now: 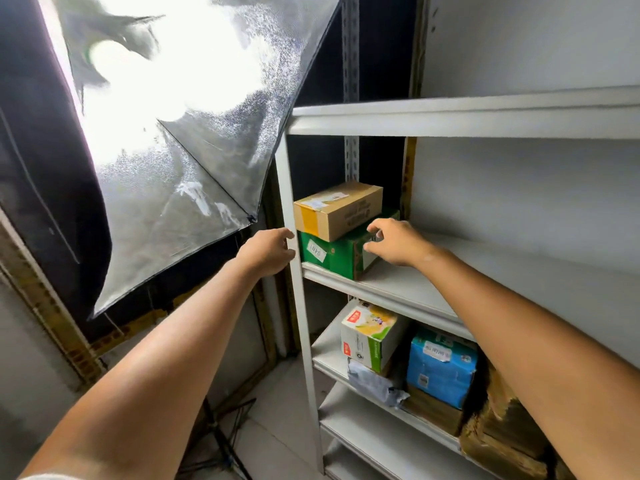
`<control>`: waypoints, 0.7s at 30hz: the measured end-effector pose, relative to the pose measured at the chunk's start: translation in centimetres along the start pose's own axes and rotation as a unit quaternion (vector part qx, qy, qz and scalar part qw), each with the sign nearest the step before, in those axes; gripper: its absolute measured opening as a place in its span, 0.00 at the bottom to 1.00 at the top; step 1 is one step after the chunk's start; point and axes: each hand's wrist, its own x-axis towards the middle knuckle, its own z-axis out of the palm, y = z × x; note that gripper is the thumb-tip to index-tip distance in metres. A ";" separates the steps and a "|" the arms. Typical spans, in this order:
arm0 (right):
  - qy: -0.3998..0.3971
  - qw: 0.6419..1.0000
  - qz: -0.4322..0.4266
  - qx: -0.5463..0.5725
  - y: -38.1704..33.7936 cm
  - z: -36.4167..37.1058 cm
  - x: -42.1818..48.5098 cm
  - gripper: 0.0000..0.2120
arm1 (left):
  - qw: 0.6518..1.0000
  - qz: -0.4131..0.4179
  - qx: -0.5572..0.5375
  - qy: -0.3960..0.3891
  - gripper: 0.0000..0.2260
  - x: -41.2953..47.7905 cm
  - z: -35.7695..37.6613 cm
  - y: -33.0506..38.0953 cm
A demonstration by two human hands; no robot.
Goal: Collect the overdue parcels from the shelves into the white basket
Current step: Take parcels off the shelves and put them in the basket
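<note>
1. Lower shelf, nearest: a white-green carton [369, 336], a blue pack [441, 367], a grey poly bag [375, 382] and brown wrapped bundles [502, 427] are seen. The white basket is not in view.
2. The left hand [268, 251] is held at the shelf upright [294, 271], outside the frame, with its fingers loosely curled. Nothing is held; contact with the upright cannot be told.
3. The right hand [394, 242] is held over the middle shelf, fingers spread and curved, just beside the right side of the green box [332, 252]. No grip is made yet.
4. The parcels reached for are stacked at the left end of the middle shelf: a brown box [337, 209] is laid flat on the green box.
5. The brown box's long axis is run from front-left to back-right; its taped short end is pointed towards the upright. The green box is turned about the same way, labelled end forward.
6. Both are judged stiff cardboard, light to moderate in weight. The top box is loose and could slide, so a hold low on the green box's two sides is suggested.
7. Farthest left: a reflective umbrella [180, 150] is lit brightly.
</note>
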 end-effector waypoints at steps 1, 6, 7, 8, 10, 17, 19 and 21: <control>-0.001 1.000 -0.001 0.012 -0.1 0.1 0.8 0.23 | 1.000 -0.005 -0.008 0.004 0.21 0.5 0.1 -0.1; -0.004 0.999 -0.013 0.030 0.4 0.3 4.9 0.22 | 0.999 -0.012 0.010 0.028 0.23 3.6 0.8 -0.3; -0.006 0.999 -0.012 0.035 0.6 0.3 5.5 0.23 | 0.999 -0.019 0.006 0.032 0.24 4.2 1.1 -0.4; -0.006 0.999 -0.009 0.043 1.0 0.2 6.4 0.23 | 0.999 -0.027 -0.002 0.038 0.25 5.0 1.3 -0.4; -0.004 0.998 -0.001 0.056 1.6 0.2 7.8 0.24 | 0.998 -0.042 -0.023 0.051 0.28 6.4 1.7 -0.2; -0.015 0.996 0.010 0.091 1.6 1.0 10.3 0.29 | 0.997 -0.042 -0.044 0.043 0.29 9.8 2.8 0.5; -0.020 0.994 0.008 0.105 1.2 1.4 10.7 0.30 | 0.996 -0.047 -0.060 0.055 0.25 10.5 2.9 0.4; -0.024 0.991 0.014 0.129 0.9 1.8 11.0 0.30 | 0.994 -0.038 -0.076 0.070 0.22 10.6 3.0 0.3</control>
